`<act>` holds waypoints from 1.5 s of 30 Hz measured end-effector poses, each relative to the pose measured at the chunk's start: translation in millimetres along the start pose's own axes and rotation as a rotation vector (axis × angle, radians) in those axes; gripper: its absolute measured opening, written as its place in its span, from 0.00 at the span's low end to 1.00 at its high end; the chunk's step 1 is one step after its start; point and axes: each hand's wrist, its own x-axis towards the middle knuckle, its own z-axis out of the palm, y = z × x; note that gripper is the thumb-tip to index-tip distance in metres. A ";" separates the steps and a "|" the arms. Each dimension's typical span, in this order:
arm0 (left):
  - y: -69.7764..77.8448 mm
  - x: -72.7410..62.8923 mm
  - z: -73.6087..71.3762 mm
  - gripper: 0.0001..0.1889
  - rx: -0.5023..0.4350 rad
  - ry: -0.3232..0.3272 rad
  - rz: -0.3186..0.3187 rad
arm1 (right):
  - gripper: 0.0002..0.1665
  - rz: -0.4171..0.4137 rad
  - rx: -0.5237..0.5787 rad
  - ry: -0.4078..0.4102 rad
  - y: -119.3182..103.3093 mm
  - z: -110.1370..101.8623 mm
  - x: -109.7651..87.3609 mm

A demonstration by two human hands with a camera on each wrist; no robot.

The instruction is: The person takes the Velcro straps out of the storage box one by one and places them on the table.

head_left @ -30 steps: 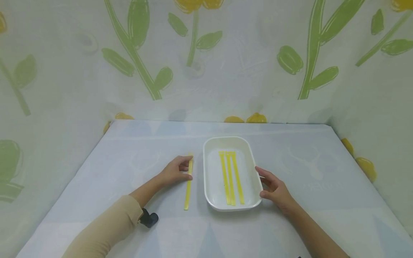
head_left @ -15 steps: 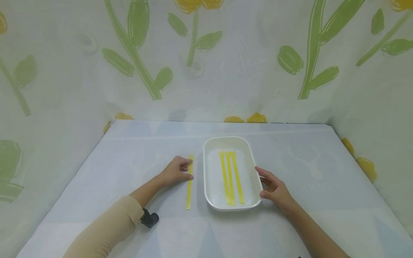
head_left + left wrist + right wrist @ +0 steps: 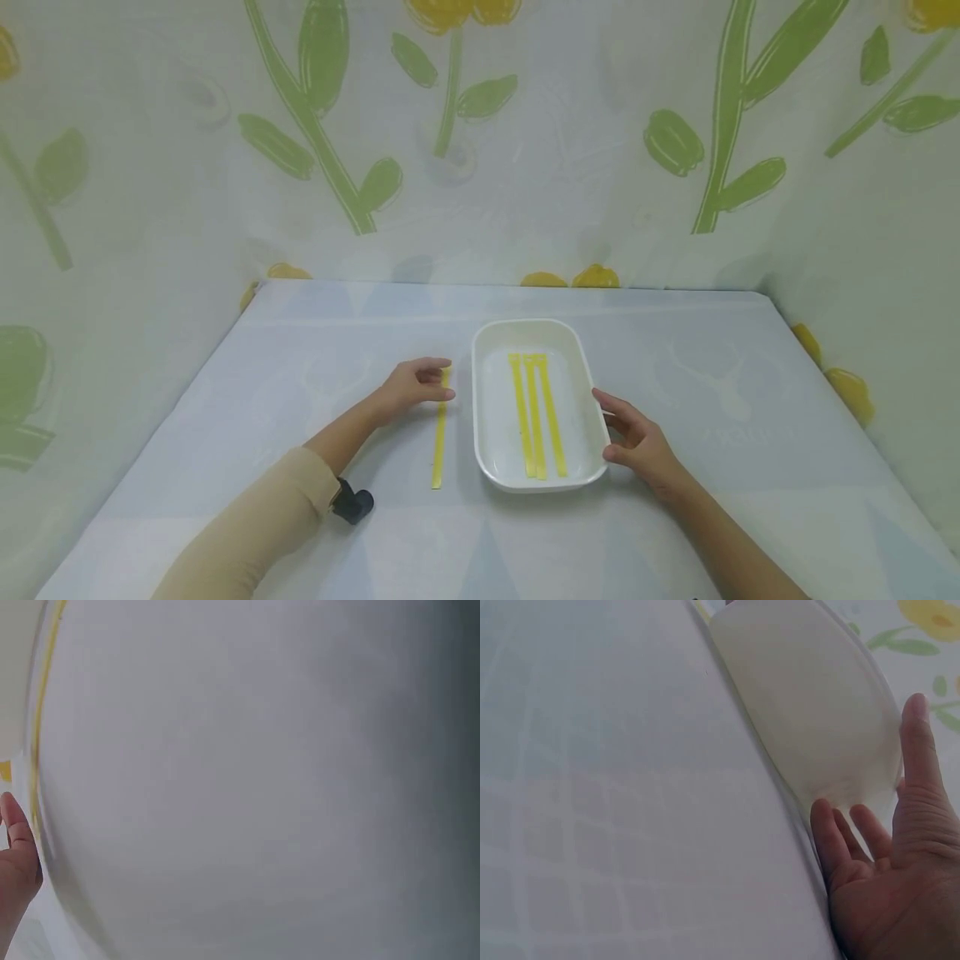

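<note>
So nearest on the left there's a tan sleeve [image 3: 251, 521] with a black gadget [image 3: 352, 502] at the wrist. Right hand [image 3: 637, 437] is pretty open, fingers and thumb spread against the right side of a white tray [image 3: 495, 417], touching it rather than clamping it. Three yellow strips [image 3: 536, 417] lie lengthwise in there. Just left of the tray, a loose yellow strip [image 3: 439, 442] is on the table [image 3: 675, 358]. Left hand [image 3: 408, 390] is over its far end, thumb and index parted, nothing pinched; can't tell if it's touching. Flowery backdrop [image 3: 555, 167] at the far side.
</note>
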 end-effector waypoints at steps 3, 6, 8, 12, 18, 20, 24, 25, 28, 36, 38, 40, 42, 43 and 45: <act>8.9 0.8 -0.9 0.33 -0.012 -0.012 0.016 | 0.43 -0.013 0.024 -0.010 1.1 0.2 -0.4; 19.3 2.1 -1.8 0.33 -0.039 -0.005 0.043 | 0.43 -0.023 0.041 -0.019 1.8 0.6 -1.0; 25.9 4.4 -2.8 0.34 -0.055 0.000 0.066 | 0.43 -0.028 0.050 -0.024 1.8 0.8 -1.3; 38.7 11.8 -3.7 0.33 -0.065 0.003 0.080 | 0.43 -0.032 0.038 -0.021 0.9 1.0 -1.0; 58.0 23.2 -4.8 0.34 -0.047 -0.025 0.050 | 0.43 -0.025 -0.016 -0.006 -0.2 2.4 -0.2; 65.5 25.8 -5.9 0.34 -0.035 -0.038 0.037 | 0.43 -0.017 -0.037 -0.003 -0.1 3.2 0.0; 80.6 30.6 -8.0 0.34 -0.060 -0.076 0.045 | 0.43 -0.004 -0.036 0.002 0.3 3.6 0.2; 84.6 31.7 -8.0 0.33 -0.069 -0.084 0.047 | 0.43 -0.003 -0.033 0.002 0.4 3.4 0.2; 96.3 35.6 -6.9 0.33 -0.106 -0.114 0.064 | 0.43 -0.005 -0.024 -0.001 0.7 2.2 -0.4; 128.4 44.2 6.6 0.31 -0.208 -0.201 0.090 | 0.42 -0.012 -0.024 -0.015 -0.1 0.6 -0.9; 136.0 44.4 11.3 0.31 -0.229 -0.222 0.093 | 0.42 -0.013 -0.022 -0.019 -0.8 1.0 -0.2; 143.7 43.8 16.6 0.30 -0.252 -0.245 0.099 | 0.42 -0.010 -0.024 -0.019 -1.3 1.1 0.2; 149.7 44.2 22.3 0.30 -0.266 -0.262 0.094 | 0.43 -0.008 -0.025 -0.015 -1.6 1.0 0.3; 152.2 44.2 25.3 0.30 -0.268 -0.268 0.088 | 0.43 -0.006 -0.027 -0.011 -1.7 1.0 0.3; 154.5 45.5 31.3 0.29 -0.276 -0.280 0.069 | 0.43 -0.006 -0.026 -0.006 -1.7 1.0 0.2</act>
